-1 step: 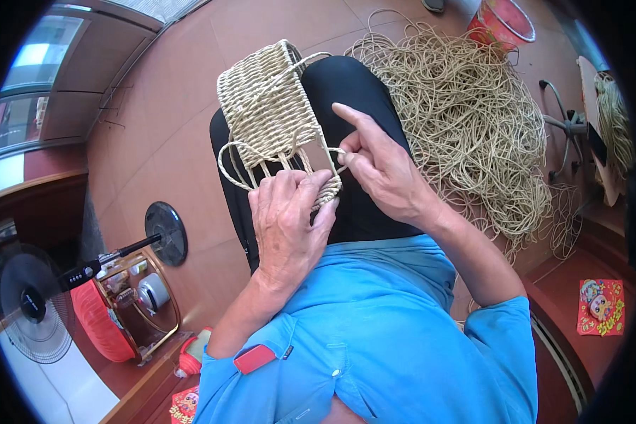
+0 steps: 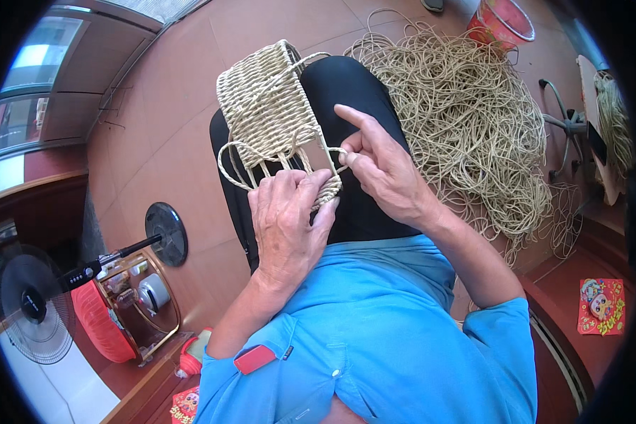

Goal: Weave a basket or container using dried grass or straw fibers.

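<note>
A partly woven straw-cord basket (image 2: 265, 99) lies across my lap, its far end densely woven. Nearer me, bare cord strands and a flat frame strip (image 2: 321, 155) show between two woven sections. My left hand (image 2: 286, 212) grips the near woven end, thumb and fingers closed around its edge. Just right of the frame, my right hand (image 2: 381, 162) pinches a cord (image 2: 337, 150) between thumb and curled fingers, its index finger pointing out. A loose loop of cord (image 2: 222, 166) curves out on the basket's left side.
A large tangled heap of cord (image 2: 466, 127) covers the floor at right, beside a red bucket (image 2: 505, 25). A standing fan (image 2: 35, 300) and a small rack (image 2: 138, 300) are at left. A wheeled chair base (image 2: 569, 127) stands at far right.
</note>
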Action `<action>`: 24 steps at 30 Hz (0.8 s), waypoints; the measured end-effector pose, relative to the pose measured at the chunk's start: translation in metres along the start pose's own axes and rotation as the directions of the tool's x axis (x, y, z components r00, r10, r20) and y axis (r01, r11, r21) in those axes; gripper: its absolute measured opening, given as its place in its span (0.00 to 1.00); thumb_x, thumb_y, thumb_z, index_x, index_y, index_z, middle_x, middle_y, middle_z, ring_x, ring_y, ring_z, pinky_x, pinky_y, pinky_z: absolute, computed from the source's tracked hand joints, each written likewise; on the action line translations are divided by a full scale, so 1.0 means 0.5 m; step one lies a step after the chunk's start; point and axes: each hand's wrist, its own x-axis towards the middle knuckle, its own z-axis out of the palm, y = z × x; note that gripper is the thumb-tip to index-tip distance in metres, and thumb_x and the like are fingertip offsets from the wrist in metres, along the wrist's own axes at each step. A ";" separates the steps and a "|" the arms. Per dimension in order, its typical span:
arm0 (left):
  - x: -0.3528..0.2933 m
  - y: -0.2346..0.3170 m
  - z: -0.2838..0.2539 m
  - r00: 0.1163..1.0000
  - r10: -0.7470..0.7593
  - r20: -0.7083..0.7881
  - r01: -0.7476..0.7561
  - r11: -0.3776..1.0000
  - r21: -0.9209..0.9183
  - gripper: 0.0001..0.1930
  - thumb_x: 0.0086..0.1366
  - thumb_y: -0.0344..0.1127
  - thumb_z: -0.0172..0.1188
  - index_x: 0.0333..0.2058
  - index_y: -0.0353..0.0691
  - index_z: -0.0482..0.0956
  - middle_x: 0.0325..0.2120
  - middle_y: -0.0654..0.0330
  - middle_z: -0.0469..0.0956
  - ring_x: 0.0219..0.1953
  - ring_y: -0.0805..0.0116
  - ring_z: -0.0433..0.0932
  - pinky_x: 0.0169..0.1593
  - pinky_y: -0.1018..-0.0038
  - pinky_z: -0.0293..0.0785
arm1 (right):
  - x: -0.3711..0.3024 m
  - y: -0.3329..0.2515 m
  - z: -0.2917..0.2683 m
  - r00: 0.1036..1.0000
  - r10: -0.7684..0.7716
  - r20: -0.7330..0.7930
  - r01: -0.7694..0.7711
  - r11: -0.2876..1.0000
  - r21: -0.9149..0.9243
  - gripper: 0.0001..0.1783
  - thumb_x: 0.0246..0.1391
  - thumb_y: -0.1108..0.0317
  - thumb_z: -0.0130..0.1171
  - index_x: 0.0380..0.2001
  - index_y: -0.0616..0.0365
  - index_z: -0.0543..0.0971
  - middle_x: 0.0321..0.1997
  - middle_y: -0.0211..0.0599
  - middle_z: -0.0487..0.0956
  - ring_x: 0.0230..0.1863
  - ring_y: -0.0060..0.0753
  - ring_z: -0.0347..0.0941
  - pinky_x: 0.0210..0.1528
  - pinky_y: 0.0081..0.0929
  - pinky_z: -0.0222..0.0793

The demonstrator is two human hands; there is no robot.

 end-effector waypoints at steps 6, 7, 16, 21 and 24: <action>-0.001 0.002 -0.007 1.000 -0.002 0.025 0.002 1.000 -0.001 0.25 0.58 0.34 0.81 0.56 0.48 0.90 0.45 0.59 0.82 0.51 0.57 0.79 0.57 0.59 0.70 | -0.027 0.012 0.016 0.999 -0.046 0.010 0.039 0.934 0.355 0.25 0.78 0.71 0.58 0.73 0.64 0.70 0.46 0.25 0.77 0.46 0.15 0.73 0.54 0.22 0.73; -0.001 0.002 -0.008 1.000 0.010 0.016 -0.010 1.000 0.005 0.25 0.58 0.34 0.81 0.56 0.48 0.90 0.45 0.59 0.82 0.51 0.57 0.79 0.57 0.59 0.70 | -0.030 0.013 0.016 0.999 -0.045 0.002 0.042 0.934 0.356 0.25 0.78 0.71 0.58 0.73 0.64 0.70 0.46 0.25 0.77 0.46 0.15 0.73 0.54 0.22 0.73; -0.002 0.010 0.002 0.990 0.076 -0.116 -0.068 0.995 0.073 0.25 0.56 0.35 0.84 0.54 0.49 0.90 0.44 0.61 0.81 0.49 0.57 0.78 0.55 0.59 0.69 | -0.040 0.039 0.003 0.999 0.003 -0.048 0.028 0.776 0.630 0.14 0.79 0.67 0.64 0.59 0.57 0.73 0.48 0.27 0.78 0.52 0.18 0.78 0.60 0.25 0.76; 0.030 0.010 0.034 0.980 0.135 -0.143 -0.141 0.990 -0.028 0.20 0.58 0.35 0.82 0.50 0.48 0.89 0.38 0.62 0.80 0.43 0.57 0.79 0.51 0.59 0.70 | -0.040 0.032 0.006 0.998 -0.028 -0.047 0.052 0.763 0.644 0.14 0.78 0.67 0.66 0.57 0.55 0.73 0.48 0.27 0.79 0.51 0.19 0.79 0.60 0.27 0.77; 0.049 0.008 0.052 0.966 0.164 -0.199 -0.172 0.985 -0.025 0.11 0.62 0.36 0.80 0.42 0.48 0.88 0.34 0.63 0.79 0.38 0.58 0.77 0.46 0.59 0.68 | -0.039 0.026 0.007 0.998 -0.041 -0.049 0.063 0.749 0.659 0.15 0.77 0.66 0.67 0.57 0.55 0.73 0.48 0.28 0.79 0.51 0.20 0.80 0.60 0.28 0.77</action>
